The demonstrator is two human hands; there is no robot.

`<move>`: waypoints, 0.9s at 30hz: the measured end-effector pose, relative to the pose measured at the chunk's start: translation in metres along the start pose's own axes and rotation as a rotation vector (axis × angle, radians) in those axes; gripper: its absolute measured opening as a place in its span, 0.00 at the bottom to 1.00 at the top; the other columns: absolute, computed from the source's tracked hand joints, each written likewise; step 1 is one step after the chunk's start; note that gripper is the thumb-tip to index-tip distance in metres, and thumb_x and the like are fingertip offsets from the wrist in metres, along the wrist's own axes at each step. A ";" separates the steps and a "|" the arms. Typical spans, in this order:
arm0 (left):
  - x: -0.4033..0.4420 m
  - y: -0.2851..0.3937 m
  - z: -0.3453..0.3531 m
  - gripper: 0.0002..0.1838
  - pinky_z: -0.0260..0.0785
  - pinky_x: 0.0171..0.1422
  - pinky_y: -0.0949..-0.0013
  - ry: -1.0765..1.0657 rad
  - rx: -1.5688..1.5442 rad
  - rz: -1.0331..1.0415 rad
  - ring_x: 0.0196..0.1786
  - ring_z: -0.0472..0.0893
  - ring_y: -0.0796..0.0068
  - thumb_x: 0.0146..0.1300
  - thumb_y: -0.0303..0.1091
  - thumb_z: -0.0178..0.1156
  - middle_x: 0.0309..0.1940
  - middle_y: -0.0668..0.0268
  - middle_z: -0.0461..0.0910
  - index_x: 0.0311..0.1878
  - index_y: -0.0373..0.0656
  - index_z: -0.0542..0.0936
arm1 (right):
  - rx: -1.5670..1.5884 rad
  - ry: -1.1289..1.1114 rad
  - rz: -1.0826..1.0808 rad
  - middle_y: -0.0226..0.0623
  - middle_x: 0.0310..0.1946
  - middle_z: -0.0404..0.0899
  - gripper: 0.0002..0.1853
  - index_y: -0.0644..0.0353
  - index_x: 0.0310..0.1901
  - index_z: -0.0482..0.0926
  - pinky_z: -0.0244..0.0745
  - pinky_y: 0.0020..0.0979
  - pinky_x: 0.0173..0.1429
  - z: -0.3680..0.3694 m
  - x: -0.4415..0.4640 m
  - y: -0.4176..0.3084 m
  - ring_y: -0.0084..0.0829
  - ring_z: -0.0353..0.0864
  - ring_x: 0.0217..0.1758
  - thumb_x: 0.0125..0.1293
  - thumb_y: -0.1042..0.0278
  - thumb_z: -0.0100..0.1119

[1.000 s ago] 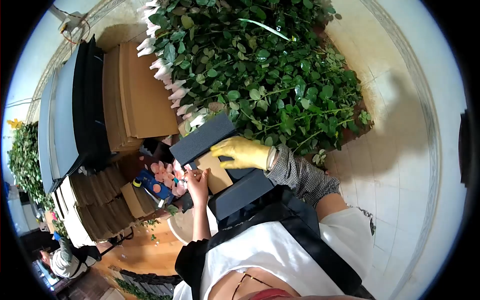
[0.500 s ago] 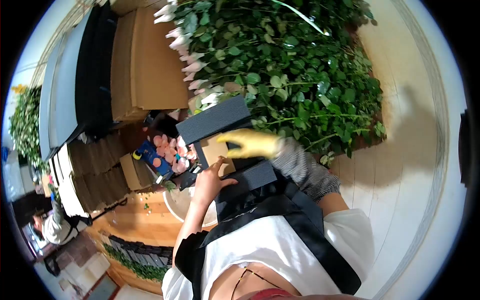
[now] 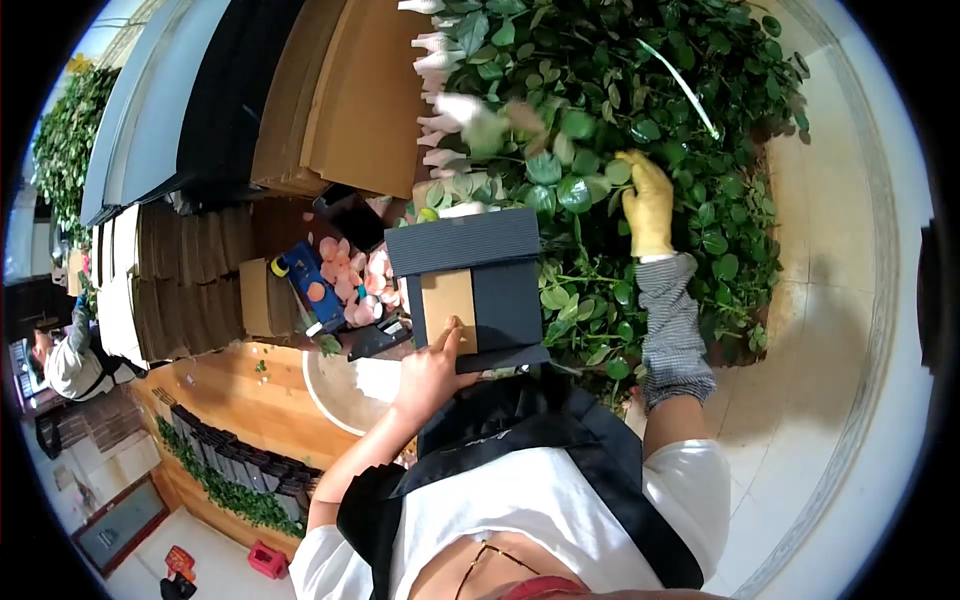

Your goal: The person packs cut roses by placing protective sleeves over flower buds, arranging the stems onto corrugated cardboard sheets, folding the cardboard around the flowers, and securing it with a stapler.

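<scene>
A heap of leafy stems (image 3: 590, 70) is spread over the work surface (image 3: 275, 222), reaching its right edge; stacked cardboard (image 3: 365, 100) is seen at the surface's far left. A black corrugated sheet (image 3: 508, 305) is set at the surface's near edge, just beside the leaves, with a ribbed flap along its far edge. The gloved right hand (image 3: 648, 200) is placed among the leaves, its fingers bent and close together; whether a stem is pinched cannot be told. The left hand (image 3: 428, 378) is held at the sheet's near edge, with one finger extended onto a brown card (image 3: 448, 300) and the thumb apart from it; whether the sheet is gripped cannot be told. The card is laid on the sheet's left half. A pale bloom (image 3: 462, 110), blurred, is shown near the heap's left edge. Loose pink petals (image 3: 345, 275) are scattered left of the sheet.
</scene>
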State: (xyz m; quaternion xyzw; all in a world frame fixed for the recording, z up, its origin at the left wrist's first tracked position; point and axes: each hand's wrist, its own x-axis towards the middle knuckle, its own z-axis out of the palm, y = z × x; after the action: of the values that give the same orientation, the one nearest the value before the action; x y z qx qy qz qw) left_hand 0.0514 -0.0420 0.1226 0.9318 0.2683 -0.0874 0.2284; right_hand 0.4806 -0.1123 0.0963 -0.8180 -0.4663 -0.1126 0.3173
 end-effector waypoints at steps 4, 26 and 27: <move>0.003 0.002 0.000 0.44 0.83 0.40 0.65 -0.010 0.061 0.031 0.37 0.89 0.62 0.50 0.58 0.76 0.68 0.58 0.77 0.65 0.41 0.76 | 0.068 -0.264 -0.163 0.44 0.57 0.84 0.31 0.58 0.60 0.81 0.81 0.40 0.59 -0.078 0.013 -0.059 0.47 0.84 0.56 0.53 0.91 0.55; 0.019 -0.050 0.015 0.19 0.76 0.55 0.61 0.016 -0.659 0.134 0.49 0.80 0.54 0.52 0.26 0.75 0.47 0.57 0.76 0.48 0.36 0.83 | 0.582 -1.133 0.238 0.47 0.63 0.79 0.33 0.59 0.72 0.69 0.73 0.39 0.70 -0.135 -0.134 -0.048 0.40 0.78 0.67 0.69 0.58 0.66; 0.019 -0.046 0.011 0.19 0.76 0.55 0.61 0.024 -0.658 0.125 0.49 0.80 0.54 0.52 0.26 0.75 0.47 0.57 0.76 0.48 0.36 0.83 | 0.654 -0.967 0.171 0.46 0.66 0.77 0.33 0.58 0.72 0.68 0.70 0.38 0.73 -0.139 -0.111 -0.045 0.39 0.76 0.69 0.70 0.56 0.65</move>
State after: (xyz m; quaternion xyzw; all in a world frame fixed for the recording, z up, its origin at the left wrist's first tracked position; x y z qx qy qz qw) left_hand 0.0426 -0.0039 0.0898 0.8238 0.2270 0.0290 0.5187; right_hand 0.3991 -0.2595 0.1690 -0.6708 -0.5011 0.4488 0.3122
